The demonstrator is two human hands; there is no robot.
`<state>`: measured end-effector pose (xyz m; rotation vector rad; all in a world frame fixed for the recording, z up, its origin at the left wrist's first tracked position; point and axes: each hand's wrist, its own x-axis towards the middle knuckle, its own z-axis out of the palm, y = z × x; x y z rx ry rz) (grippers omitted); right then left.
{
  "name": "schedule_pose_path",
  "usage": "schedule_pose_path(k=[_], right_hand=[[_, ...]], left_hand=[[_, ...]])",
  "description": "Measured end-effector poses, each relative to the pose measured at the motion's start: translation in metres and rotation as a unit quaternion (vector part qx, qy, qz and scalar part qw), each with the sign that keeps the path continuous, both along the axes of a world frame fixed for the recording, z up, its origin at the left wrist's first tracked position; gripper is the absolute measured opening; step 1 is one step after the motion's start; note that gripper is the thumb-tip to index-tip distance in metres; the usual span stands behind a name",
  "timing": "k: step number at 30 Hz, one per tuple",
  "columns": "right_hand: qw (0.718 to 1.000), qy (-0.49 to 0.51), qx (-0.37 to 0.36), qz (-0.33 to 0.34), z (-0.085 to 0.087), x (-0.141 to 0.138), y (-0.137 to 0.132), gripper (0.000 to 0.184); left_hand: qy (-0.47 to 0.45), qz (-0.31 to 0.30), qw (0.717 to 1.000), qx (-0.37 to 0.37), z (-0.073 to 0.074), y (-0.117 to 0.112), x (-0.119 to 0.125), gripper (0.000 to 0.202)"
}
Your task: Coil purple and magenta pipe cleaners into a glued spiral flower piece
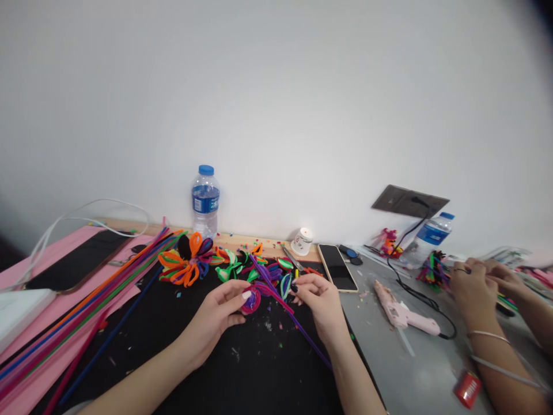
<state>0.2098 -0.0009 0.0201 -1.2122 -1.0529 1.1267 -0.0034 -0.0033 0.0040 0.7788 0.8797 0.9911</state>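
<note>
My left hand (220,311) is closed in a pinch on a small magenta and purple pipe-cleaner coil (251,300) just above the black mat (181,346). My right hand (317,300) is closed on a long purple pipe cleaner (302,331) that runs from the coil down towards me. Behind the hands lie finished loops and petals in green, purple and orange, and a larger orange pipe-cleaner flower (188,260) with a black centre.
A bundle of long coloured pipe cleaners (86,311) lies at left on pink paper. At the back stand a water bottle (205,200), a small white cup (302,241), scissors (296,262) and a phone (337,267). A pink glue gun (404,316) lies right, near another person's hands (479,282).
</note>
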Motion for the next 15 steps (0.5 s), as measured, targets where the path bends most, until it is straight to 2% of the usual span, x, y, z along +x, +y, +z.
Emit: schedule_pose_path(k=[3, 8, 11, 13, 15], right_hand=[[1.000, -0.017, -0.001, 0.005, -0.0025, 0.0005, -0.0003, 0.021], [0.997, -0.058, 0.039, -0.014, -0.0037, 0.0009, -0.0011, 0.039], [0.991, -0.109, 0.067, -0.026, -0.0028, 0.0028, 0.0003, 0.042], [0.981, -0.169, 0.088, -0.041, -0.0026, 0.0057, 0.0024, 0.036], [0.961, -0.248, 0.108, -0.051, -0.0028, 0.0099, 0.0045, 0.020]], left_hand=[[0.003, 0.000, 1.000, -0.004, 0.0000, -0.0005, -0.0001, 0.023], [-0.001, 0.004, 1.000, -0.013, 0.0005, 0.0000, 0.0000, 0.025], [-0.005, 0.003, 1.000, -0.012, 0.0004, 0.0005, 0.0000, 0.024], [-0.005, 0.000, 1.000, -0.010, 0.0001, 0.0004, 0.0000, 0.024], [-0.004, -0.001, 1.000, -0.009, -0.0005, 0.0000, 0.0001, 0.023]])
